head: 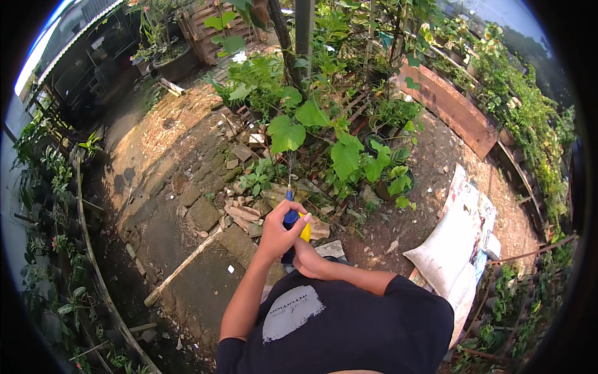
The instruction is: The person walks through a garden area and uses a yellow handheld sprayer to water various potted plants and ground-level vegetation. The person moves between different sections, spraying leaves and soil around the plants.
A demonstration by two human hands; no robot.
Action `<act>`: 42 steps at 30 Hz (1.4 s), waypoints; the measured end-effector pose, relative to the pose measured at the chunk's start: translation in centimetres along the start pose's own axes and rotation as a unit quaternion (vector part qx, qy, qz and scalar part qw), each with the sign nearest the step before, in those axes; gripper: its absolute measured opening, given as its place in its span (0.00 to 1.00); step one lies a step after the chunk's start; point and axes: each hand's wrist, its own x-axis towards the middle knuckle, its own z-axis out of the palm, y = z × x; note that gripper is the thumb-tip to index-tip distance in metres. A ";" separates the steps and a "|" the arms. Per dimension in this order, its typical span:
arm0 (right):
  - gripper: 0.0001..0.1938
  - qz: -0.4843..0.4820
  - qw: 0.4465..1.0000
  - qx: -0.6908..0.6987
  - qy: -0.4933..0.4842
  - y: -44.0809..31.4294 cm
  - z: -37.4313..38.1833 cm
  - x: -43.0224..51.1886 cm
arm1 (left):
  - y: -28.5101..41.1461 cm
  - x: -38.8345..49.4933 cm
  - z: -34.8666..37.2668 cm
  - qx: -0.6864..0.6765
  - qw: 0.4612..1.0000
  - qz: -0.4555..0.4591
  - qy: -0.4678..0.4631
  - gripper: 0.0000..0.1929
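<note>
A blue and yellow sprayer (pixel 290 219) is at the lower middle, its thin nozzle pointing towards the plants. My left hand (pixel 276 226) is wrapped around its blue upper part, with fingers and thumb curled over it. My right hand (pixel 306 259) is just below, close against the yellow part; its fingers are mostly hidden, so its grip is unclear. A fine streak, seemingly liquid, rises from the nozzle tip. Just beyond it are a low leafy plant (pixel 260 175) and broad green vine leaves (pixel 286 134).
Broken bricks and stones (pixel 243 152) lie around the plants. A wooden pole (pixel 184 264) rests on the paving at left. White sacks (pixel 444 248) lie at right, below a rusty metal sheet (pixel 453 105). A metal post (pixel 303 37) stands among the vines.
</note>
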 end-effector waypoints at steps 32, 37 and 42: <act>0.13 -0.209 0.949 0.047 0.230 15.3 21.5 19.9 | 3.6 16.8 -27.8 0.109 0.659 0.296 -0.682 0.30; 0.13 -0.261 0.920 0.113 0.269 15.0 24.1 20.7 | 0.5 15.7 -29.0 0.159 0.715 0.410 -0.543 0.31; 0.12 -0.218 0.936 0.066 0.270 14.8 24.0 22.0 | -3.5 15.9 -29.1 0.183 0.769 0.396 -0.468 0.36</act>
